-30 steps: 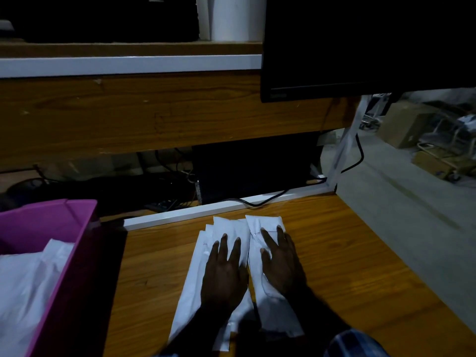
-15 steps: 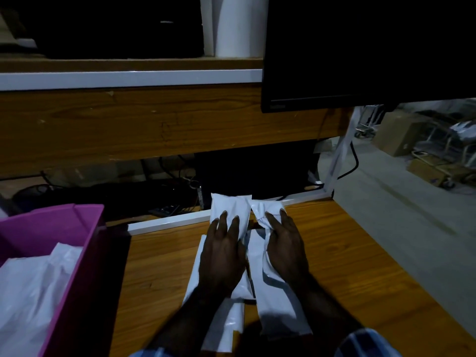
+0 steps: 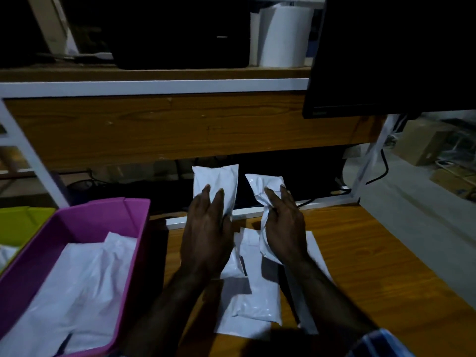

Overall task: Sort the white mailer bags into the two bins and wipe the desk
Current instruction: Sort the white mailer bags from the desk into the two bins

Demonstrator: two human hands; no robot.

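since the earlier frames both hands have lifted off the pile, each carrying a white mailer bag up toward the middle of the frame. the left hand (image 3: 206, 235) has its fingers (image 3: 207, 199) wrapped around a flat mailer bag (image 3: 219, 181), held upright; the right hand (image 3: 284, 233) pinches a crumpled mailer bag (image 3: 264, 191) just beside it, the two bags apart. more mailer bags (image 3: 251, 305) lie stacked on the wooden bench (image 3: 373, 266) below the wrists. at lower left the pink bin (image 3: 123, 243) holds white bags, with a green bin (image 3: 18, 222) at the left edge beside it. a dark monitor (image 3: 386, 60) fills the upper right.
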